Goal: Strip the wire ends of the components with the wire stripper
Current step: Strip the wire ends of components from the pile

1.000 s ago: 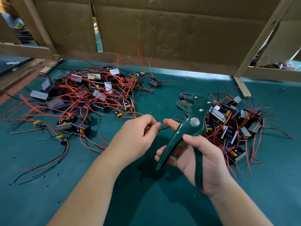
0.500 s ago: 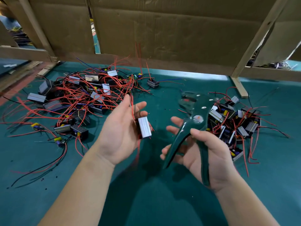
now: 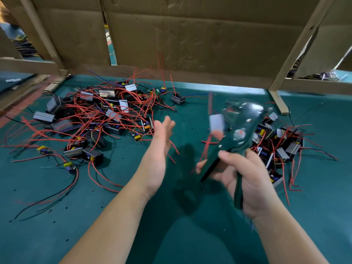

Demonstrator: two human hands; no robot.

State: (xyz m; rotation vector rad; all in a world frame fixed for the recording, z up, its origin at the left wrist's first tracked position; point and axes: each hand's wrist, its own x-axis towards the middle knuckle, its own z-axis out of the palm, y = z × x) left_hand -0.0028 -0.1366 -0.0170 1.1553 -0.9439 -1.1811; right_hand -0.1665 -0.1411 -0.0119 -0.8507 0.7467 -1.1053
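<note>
Green wire stripper (image 3: 246, 120) tilted upright, blurred white component (image 3: 216, 121) just beside it

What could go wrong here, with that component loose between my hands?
1. The blurred component, held by neither hand, may hit the wire stripper in your right hand and miss the right pile.
2. Its trailing red wires might snag on the stripper's head.

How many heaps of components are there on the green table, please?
2. The big heap lies left; the small heap lies right, partly hidden behind the wire stripper and right hand. One component lies alone at the back; another, blurred, is airborne.
</note>
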